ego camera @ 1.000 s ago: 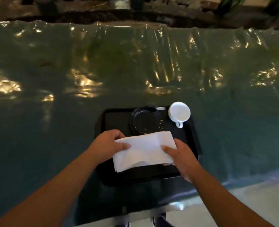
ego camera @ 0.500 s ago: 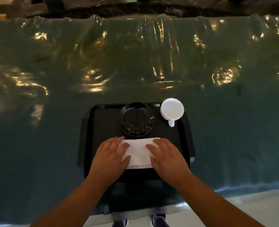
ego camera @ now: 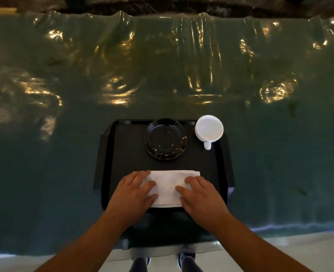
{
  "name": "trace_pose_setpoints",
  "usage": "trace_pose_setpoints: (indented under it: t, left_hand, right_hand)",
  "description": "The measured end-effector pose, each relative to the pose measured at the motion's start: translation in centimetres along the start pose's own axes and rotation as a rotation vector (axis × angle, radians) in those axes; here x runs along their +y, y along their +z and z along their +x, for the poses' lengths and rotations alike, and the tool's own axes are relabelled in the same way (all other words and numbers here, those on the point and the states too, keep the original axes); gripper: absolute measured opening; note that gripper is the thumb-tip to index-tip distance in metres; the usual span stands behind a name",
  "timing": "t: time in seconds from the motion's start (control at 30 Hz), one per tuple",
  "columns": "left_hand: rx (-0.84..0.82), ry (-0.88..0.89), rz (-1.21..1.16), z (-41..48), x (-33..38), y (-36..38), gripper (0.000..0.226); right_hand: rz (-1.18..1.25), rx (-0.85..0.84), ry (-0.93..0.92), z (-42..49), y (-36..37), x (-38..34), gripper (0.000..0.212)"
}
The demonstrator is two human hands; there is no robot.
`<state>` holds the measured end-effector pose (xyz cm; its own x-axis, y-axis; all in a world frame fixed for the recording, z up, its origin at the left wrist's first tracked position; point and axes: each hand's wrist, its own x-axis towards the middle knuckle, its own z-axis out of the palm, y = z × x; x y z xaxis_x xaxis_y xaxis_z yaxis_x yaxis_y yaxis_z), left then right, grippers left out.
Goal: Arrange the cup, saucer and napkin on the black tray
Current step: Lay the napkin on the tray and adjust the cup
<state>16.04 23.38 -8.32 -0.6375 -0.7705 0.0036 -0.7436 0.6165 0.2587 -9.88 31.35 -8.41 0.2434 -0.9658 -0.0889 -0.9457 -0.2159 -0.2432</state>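
Folded white napkin [ego camera: 169, 188] lies flat at near edge of black tray [ego camera: 126, 154]; left hand [ego camera: 135, 195] and right hand [ego camera: 200, 197] press it, palms open, grasping nothing. Napkin step looks nearly finished. Next, likely: lift white cup [ego camera: 209, 128], far right corner, onto black saucer [ego camera: 165, 141] just beside it.

I see bench [ego camera: 64, 154] under wrinkled, glossy teal cover. Black tray [ego camera: 123, 154] sits directly on it at near edge, centre. I make out nothing else on bench.

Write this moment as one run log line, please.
left hand flat on napkin | right hand flat on napkin | saucer empty | cup beside saucer | all on tray
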Motion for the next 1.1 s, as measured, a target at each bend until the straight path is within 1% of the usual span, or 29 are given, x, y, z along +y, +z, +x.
trace_pose_setpoints:
  t: [0.07, 0.13, 0.17, 0.23, 0.3, 0.37, 0.4, 0.43, 0.47, 0.5, 0.57, 0.63, 0.77, 0.8, 0.83, 0.87, 0.93, 0.97, 1.03, 1.1]
  left_hand:
    - [-0.023, 0.006, 0.000, -0.2, -0.2, 0.0, 0.035]
    - [-0.046, 0.001, -0.009, -0.2, -0.7, -0.2, 0.040]
    - [-0.048, -0.017, -0.017, 0.1, -0.9, -0.5, 0.044]
    - [-0.010, -0.100, -0.056, 1.4, -1.3, -1.3, 0.049]
    - [0.045, -0.262, -0.172, 3.6, -1.6, -2.1, 0.050]
    - [0.051, -0.527, -0.395, 6.2, -1.8, -3.0, 0.052]
    - [0.034, -0.657, -0.505, 7.6, -1.9, -3.4, 0.055]
    - [-0.002, -0.757, -0.603, 9.0, -2.0, -3.6, 0.058]
    - [-0.050, -0.828, -0.709, 10.2, -2.0, -3.7, 0.059]
    - [-0.090, -0.888, -0.827, 11.1, -2.0, -3.6, 0.058]
    - [-0.118, -0.995, -1.012, 12.2, -1.9, -3.5, 0.054]
    - [-0.088, -1.059, -1.085, 12.4, -2.2, -3.2, 0.051]
    - [-0.046, -1.082, -1.099, 12.0, -3.3, -3.3, 0.051]
    - [-0.042, -1.074, -1.077, 11.7, -3.5, -3.5, 0.052]
    - [-0.026, -1.046, -1.002, 11.4, -3.5, -3.9, 0.052]
    - [0.008, -0.999, -0.874, 11.1, -3.4, -4.2, 0.051]
    - [0.103, -0.870, -0.620, 10.8, -2.8, -4.8, 0.045]
    - [0.134, -0.799, -0.576, 11.0, -2.1, -5.0, 0.041]
    - [0.111, -0.673, -0.615, 12.5, -0.4, -5.0, 0.035]
    - [0.017, -0.642, -0.756, 14.7, 1.7, -4.6, 0.038]
  right_hand:
    - [-0.009, -0.019, -0.021, -0.4, -0.2, -0.1, 0.036]
    - [0.003, -0.027, -0.047, -0.2, -0.8, -0.1, 0.035]
    - [0.035, -0.010, -0.038, 0.2, -1.3, -0.1, 0.033]
    - [0.141, 0.081, 0.048, 1.5, -2.3, -0.1, 0.032]
    - [0.254, 0.173, 0.194, 3.6, -3.4, -0.3, 0.037]
    - [0.440, 0.189, 0.392, 6.0, -4.1, -0.8, 0.047]
    - [0.564, 0.175, 0.497, 7.3, -4.4, -1.0, 0.051]
    - [0.684, 0.153, 0.590, 8.6, -4.7, -1.2, 0.049]
    - [0.789, 0.138, 0.661, 9.7, -5.0, -1.3, 0.044]
    - [0.855, 0.135, 0.707, 10.5, -5.2, -1.3, 0.037]
    - [0.882, 0.132, 0.747, 11.4, -5.1, -1.5, 0.031]
    - [0.854, 0.132, 0.740, 11.6, -4.7, -1.8, 0.033]
    - [0.833, 0.109, 0.698, 12.0, -4.1, -2.3, 0.041]
    - [0.837, 0.098, 0.699, 12.0, -4.2, -2.3, 0.045]
    - [0.823, 0.102, 0.696, 11.8, -4.4, -2.3, 0.047]
    - [0.776, 0.141, 0.677, 11.5, -4.8, -2.3, 0.045]
    - [0.640, 0.319, 0.606, 10.6, -5.8, -1.8, 0.034]
    - [0.589, 0.418, 0.582, 10.1, -6.3, -1.1, 0.032]
    - [0.567, 0.550, 0.643, 9.5, -7.6, 1.1, 0.034]
    - [0.618, 0.569, 0.771, 9.5, -8.7, 3.9, 0.042]
